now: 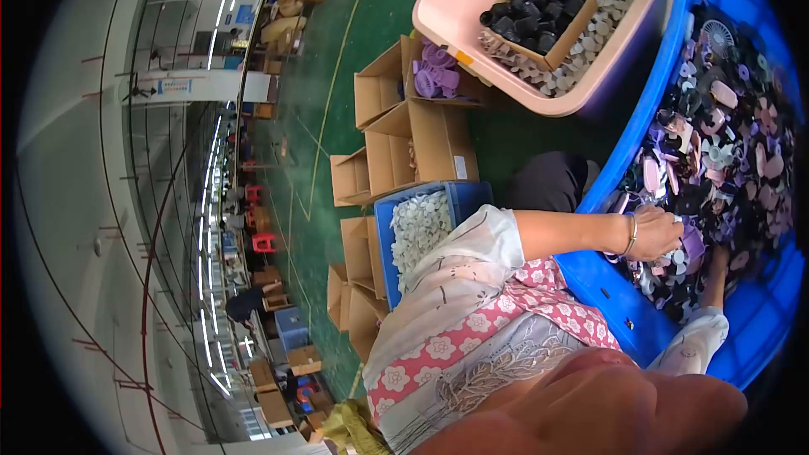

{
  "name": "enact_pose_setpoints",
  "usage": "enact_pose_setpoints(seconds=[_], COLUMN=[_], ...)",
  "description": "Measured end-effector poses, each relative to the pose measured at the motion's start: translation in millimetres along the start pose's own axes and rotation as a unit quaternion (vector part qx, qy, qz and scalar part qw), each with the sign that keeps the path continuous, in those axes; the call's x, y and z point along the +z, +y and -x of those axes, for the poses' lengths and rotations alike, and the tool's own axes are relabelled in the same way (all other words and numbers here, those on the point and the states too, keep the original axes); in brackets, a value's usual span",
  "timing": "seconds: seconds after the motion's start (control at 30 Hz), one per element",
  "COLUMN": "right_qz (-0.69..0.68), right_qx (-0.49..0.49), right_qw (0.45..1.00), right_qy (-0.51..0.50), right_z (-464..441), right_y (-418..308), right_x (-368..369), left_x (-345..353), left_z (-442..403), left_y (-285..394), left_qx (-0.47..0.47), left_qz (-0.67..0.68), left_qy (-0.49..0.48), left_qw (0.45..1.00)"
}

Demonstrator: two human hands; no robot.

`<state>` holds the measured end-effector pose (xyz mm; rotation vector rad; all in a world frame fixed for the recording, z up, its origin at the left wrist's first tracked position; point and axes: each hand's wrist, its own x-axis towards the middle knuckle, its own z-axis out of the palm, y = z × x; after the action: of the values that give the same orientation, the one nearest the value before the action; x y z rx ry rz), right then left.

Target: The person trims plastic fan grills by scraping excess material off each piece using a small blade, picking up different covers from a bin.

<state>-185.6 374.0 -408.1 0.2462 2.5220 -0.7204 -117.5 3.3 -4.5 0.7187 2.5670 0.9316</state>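
Observation:
My left hand [656, 233], with a bangle at the wrist, is over the mixed plastic parts in the big blue tub [628, 135]. Its fingers are curled together, and whatever they hold is too hidden to name. A purple part [693, 240] lies beside those fingers. Lower right, my right hand [719, 259] reaches into the same heap of black, pink, purple and white parts [716, 152]. Its fingertips are hidden among the pieces, so their grip does not show.
A pink tub [581, 101] holds white parts and a cardboard box of black parts [539, 13]. Open cardboard boxes [392, 147], one with purple parts [436, 72], and a blue crate [383, 227] of white parts stand on the green floor. A person [244, 305] is farther off.

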Motion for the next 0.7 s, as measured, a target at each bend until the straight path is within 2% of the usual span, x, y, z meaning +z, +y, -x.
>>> enact_pose_setpoints(seconds=[0.07, 0.1, 0.17, 0.23, 0.27, 0.33, 0.37, 0.43, 0.5, 0.57, 0.63, 0.67, 0.7], right_qz=[-0.014, -0.023, -0.031, -0.057, -0.009, 0.169, 0.228, 0.228, 0.259, 0.371, 0.357, 0.285, 0.286], right_qx=[0.016, 0.025, 0.023, -0.097, -0.120, -0.092, -0.159, -0.179, -0.165, -0.121, -0.126, -0.211, -0.214], right_qw=[1.000, 0.999, 0.999, 0.992, 0.989, 0.970, 0.941, 0.929, 0.921, 0.897, 0.901, 0.879, 0.877], right_qy=[0.005, 0.009, 0.020, 0.062, 0.088, 0.150, 0.193, 0.229, 0.241, 0.207, 0.212, 0.319, 0.322], right_z=[17, 27, 50, 45, 57, 102, 108, 138, 207, 254, 295, 322, 334], right_y=[-25, -42, -69, -51, -59, -108, -108, -134, -197, -229, -255, -276, -285], right_x=[-9, -15, -31, -27, -43, -88, -101, -129, -162, -178, -183, -181, -179], left_x=[14, 20, 22, 41, 49, 51, 46, 47, 40, 61, 61, 51, 42], left_z=[-1, -2, -3, -4, -7, -8, -9, -9, -8, -16, -9, 2, 11], left_y=[-6, -11, -18, -33, -39, -45, -44, -45, -37, -49, -34, -15, 0], left_qx=[-0.047, -0.041, -0.056, -0.055, -0.051, -0.039, -0.048, -0.038, -0.026, 0.048, 0.094, 0.117, 0.118], left_qz=[0.014, 0.012, -0.009, -0.035, -0.045, -0.075, -0.076, -0.074, -0.057, -0.019, 0.051, 0.069, 0.068], left_qy=[0.035, 0.042, -0.005, 0.013, 0.011, 0.015, -0.004, 0.022, 0.040, 0.131, 0.162, 0.192, 0.196], left_qw=[0.998, 0.998, 0.998, 0.998, 0.998, 0.996, 0.996, 0.996, 0.997, 0.990, 0.981, 0.972, 0.971])
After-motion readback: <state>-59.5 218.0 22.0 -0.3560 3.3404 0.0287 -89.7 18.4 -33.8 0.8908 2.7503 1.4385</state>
